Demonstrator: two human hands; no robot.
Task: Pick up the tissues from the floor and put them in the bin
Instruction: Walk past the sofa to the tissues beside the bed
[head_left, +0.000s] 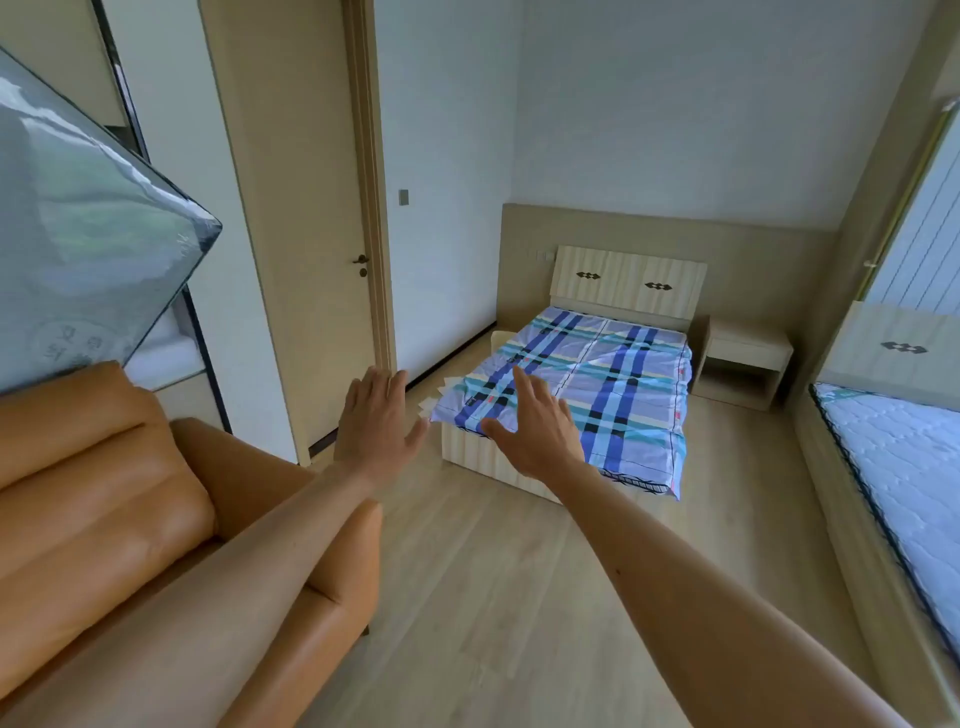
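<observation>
Several white tissues (435, 396) lie on the wooden floor between the closed door and the left side of the bed, partly hidden by the bed's corner and by my left hand. Both arms stretch forward at chest height. My left hand (376, 422) is flat with fingers apart and holds nothing, just left of the tissues in the picture. My right hand (537, 426) is also spread and holds nothing, in front of the bed. No bin is in view.
A bed with a blue plaid sheet (587, 379) stands ahead, a bedside table (743, 358) to its right. An orange leather sofa (156, 519) fills the near left. A bare mattress (904, 467) lies at the right. Wooden floor (509, 597) stretches between them.
</observation>
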